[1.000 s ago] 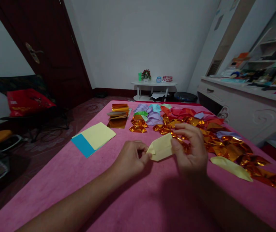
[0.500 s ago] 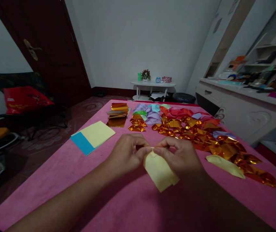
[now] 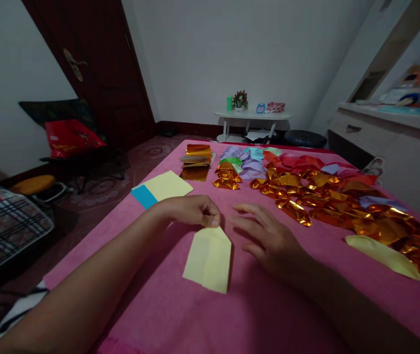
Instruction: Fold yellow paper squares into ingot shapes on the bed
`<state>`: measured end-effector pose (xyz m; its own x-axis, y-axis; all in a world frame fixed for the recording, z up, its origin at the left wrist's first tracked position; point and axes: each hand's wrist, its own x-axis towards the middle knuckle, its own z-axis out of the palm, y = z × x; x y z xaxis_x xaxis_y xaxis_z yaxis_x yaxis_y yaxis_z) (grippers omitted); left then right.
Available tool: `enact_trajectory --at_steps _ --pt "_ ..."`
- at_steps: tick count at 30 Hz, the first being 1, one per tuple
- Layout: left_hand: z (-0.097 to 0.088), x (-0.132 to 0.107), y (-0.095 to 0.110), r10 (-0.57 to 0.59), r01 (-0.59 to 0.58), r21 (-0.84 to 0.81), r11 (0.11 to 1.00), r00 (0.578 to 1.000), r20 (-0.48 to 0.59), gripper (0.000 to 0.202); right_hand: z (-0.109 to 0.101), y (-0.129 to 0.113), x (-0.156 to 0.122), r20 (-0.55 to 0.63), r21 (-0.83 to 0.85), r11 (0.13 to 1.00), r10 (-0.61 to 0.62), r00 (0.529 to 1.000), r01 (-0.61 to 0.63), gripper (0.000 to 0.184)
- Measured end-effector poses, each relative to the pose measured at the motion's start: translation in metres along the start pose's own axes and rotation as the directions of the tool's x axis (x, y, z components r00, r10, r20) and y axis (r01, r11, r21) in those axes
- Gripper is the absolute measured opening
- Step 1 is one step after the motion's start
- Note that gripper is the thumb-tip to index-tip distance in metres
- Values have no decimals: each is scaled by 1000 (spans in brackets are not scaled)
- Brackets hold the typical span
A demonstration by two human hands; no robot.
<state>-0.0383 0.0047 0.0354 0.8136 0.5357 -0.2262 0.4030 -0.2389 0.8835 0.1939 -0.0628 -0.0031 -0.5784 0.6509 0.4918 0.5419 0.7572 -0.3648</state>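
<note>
A folded pale yellow paper (image 3: pixel 210 258) lies flat on the pink table cover (image 3: pixel 180 314) in front of me. My left hand (image 3: pixel 195 210) is closed, its fingertips pinching and pressing the paper's top left corner. My right hand (image 3: pixel 265 238) rests just right of the paper with its fingers stretched out flat and holds nothing.
A yellow and blue sheet stack (image 3: pixel 161 188) lies to the left. Gold foil sheets (image 3: pixel 195 164) and many folded gold, purple and red pieces (image 3: pixel 316 191) fill the far and right side. Another yellow folded piece (image 3: pixel 382 255) lies at the right. A white cabinet (image 3: pixel 390 147) stands beyond.
The yellow paper went from being held up between both hands to lying flat on the cover. My right hand has let go and spread open. The view has shifted.
</note>
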Motion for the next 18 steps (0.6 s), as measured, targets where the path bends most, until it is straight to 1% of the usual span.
enact_trajectory --at_steps 1,3,5,7,10,12,15,18 --pt "2 1 -1 -4 4 10 1000 999 39 13 4 -2 0 30 -30 996 -78 997 79 54" --pt "6 5 0 9 -11 22 1000 995 98 8 11 -7 0 67 -31 979 -200 977 203 42" --pt "10 11 2 40 -46 49 998 991 131 17 15 -10 0 73 3 964 -265 962 265 30" --pt "12 18 5 56 -69 88 994 988 144 26 17 -10 -1 93 20 961 -276 957 275 24" --pt "13 30 10 76 -90 130 987 991 108 30 16 -7 -3 106 -9 965 -260 960 262 19" --pt "14 38 10 107 -118 158 980 991 80 28 15 -5 -5 100 -32 967 -249 963 254 16" --pt "14 49 5 168 -178 239 955 984 60 23 14 -2 -7 102 -51 967 -243 965 249 15" --pt "15 54 -5 199 -187 338 922 980 2 18 14 0 -8 109 -74 971 -219 970 227 15"
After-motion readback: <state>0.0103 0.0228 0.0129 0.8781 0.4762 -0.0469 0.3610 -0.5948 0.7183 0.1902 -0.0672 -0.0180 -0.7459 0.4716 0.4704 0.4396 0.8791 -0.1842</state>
